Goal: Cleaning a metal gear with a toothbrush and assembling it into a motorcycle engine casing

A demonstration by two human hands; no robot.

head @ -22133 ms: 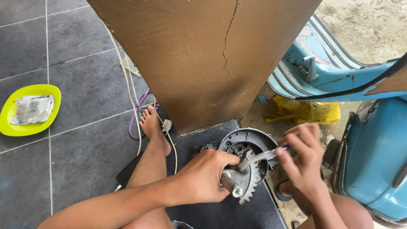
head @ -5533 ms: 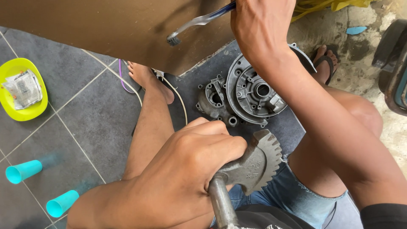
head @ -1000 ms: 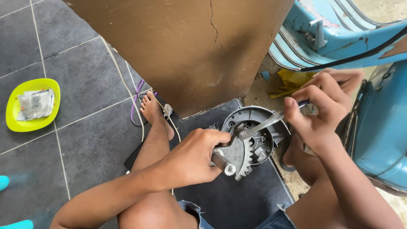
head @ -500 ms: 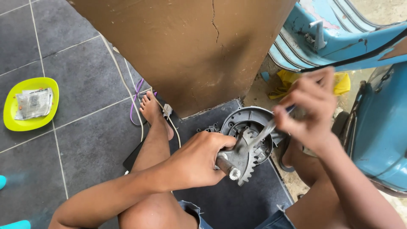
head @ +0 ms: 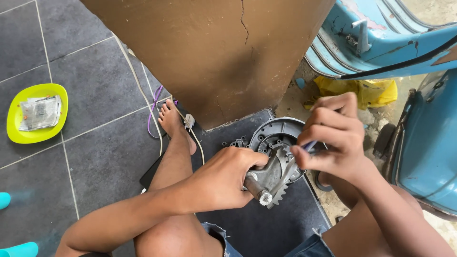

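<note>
- Toothed gear shaft (head: 269, 183): clamped in the left hand (head: 223, 183), over the round grey cover (head: 276, 135).
- Right hand (head: 333, 138): pinches a thin tool (head: 308, 145) just beside the gear.

Bare arms and feet, with blue denim shorts (head: 304, 242) at the lap.

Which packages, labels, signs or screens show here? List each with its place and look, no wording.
Clear plastic packet: lies in the round yellow-green dish on the grey tiles, far left; flat, crinkled, greyish contents.
Yellow plastic bag: crumpled on the ground under the blue scooter, upper right.
No signs or screens visible.
</note>
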